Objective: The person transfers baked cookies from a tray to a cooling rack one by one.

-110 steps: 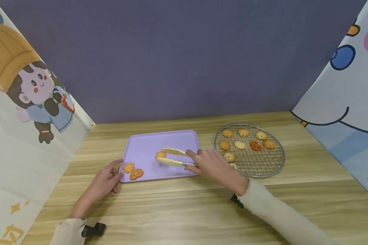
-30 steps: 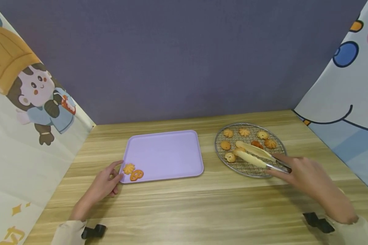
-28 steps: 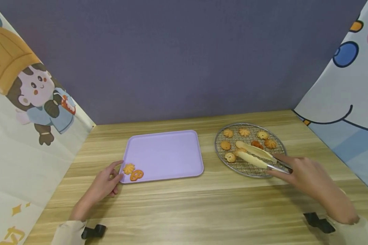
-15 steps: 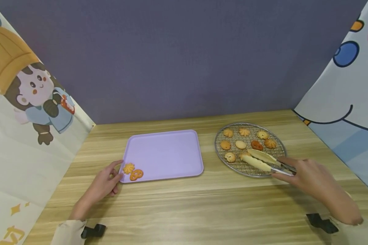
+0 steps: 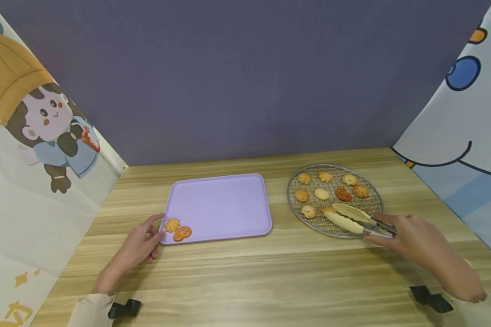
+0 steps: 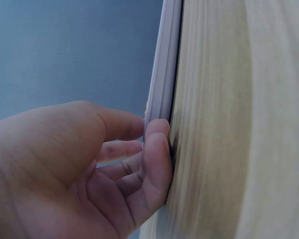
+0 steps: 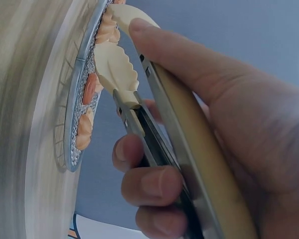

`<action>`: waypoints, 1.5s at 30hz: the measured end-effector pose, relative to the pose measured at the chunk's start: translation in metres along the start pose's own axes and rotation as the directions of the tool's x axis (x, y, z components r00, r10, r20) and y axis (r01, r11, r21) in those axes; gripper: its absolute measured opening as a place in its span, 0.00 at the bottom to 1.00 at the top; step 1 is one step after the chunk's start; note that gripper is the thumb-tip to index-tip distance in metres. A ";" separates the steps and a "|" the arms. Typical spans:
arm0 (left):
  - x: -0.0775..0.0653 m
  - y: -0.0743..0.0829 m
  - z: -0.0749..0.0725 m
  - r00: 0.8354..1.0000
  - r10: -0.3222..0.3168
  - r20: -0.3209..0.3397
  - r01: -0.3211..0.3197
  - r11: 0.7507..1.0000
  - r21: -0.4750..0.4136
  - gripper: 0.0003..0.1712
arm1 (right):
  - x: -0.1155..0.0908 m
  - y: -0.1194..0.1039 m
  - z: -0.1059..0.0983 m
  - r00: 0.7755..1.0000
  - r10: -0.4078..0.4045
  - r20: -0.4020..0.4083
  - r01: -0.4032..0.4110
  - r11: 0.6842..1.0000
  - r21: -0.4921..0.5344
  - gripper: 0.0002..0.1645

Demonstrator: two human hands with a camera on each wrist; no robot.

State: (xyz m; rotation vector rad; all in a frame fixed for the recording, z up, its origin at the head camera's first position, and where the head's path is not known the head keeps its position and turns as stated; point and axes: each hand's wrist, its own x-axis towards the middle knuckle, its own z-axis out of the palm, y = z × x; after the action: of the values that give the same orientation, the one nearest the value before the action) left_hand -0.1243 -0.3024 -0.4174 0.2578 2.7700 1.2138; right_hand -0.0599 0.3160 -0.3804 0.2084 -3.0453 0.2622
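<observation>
My right hand [image 5: 417, 238] holds metal tongs with cream scalloped tips [image 5: 343, 222] over the round wire rack [image 5: 379, 200] in the head view. Between the tips sits a golden piped cookie [image 5: 328, 210], low at the rack's mesh; whether it touches the mesh I cannot tell. The right wrist view shows the thumb along one arm of the tongs [image 7: 182, 119] and curled fingers on the other. My left hand [image 5: 135, 240] pinches the front left corner of the purple tray [image 5: 221, 204]. On that corner lie a flower-shaped cookie [image 5: 172, 225] and a pretzel [image 5: 182, 233].
Several cookies stand in rows on the rack, among them a pale oval cookie [image 5: 321, 194], a reddish pretzel [image 5: 343, 194] and a swirl cookie [image 5: 308, 211]. Wooden tabletop [image 5: 245, 277] spreads in front. A grey-purple panel [image 5: 245, 81] rises behind, with printed sheets at both sides.
Seconds ago the tongs held a cookie over the tray; they moved right to the rack. In the last second their tips shifted forward-right toward me, uncovering the oval cookie. My left hand stays put.
</observation>
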 end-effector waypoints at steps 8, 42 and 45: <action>0.000 0.000 0.000 1.000 0.011 -0.001 -0.011 1.000 0.006 0.30 | -0.003 0.001 -0.002 1.000 0.006 -0.009 -0.006 1.000 0.009 0.48; -0.001 0.000 0.000 1.000 0.009 -0.004 -0.009 1.000 -0.008 0.30 | 0.001 -0.055 0.008 0.994 -0.104 -0.041 0.105 0.994 0.011 0.63; -0.002 0.001 -0.001 1.000 0.001 -0.004 -0.001 1.000 -0.009 0.30 | 0.001 -0.061 0.012 0.988 -0.133 -0.072 0.134 0.991 0.014 0.64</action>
State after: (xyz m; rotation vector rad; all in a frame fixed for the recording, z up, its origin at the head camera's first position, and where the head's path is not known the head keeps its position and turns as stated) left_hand -0.1223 -0.3029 -0.4164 0.2563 2.7681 1.2277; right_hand -0.0533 0.2539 -0.3815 0.3938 -2.9431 0.2831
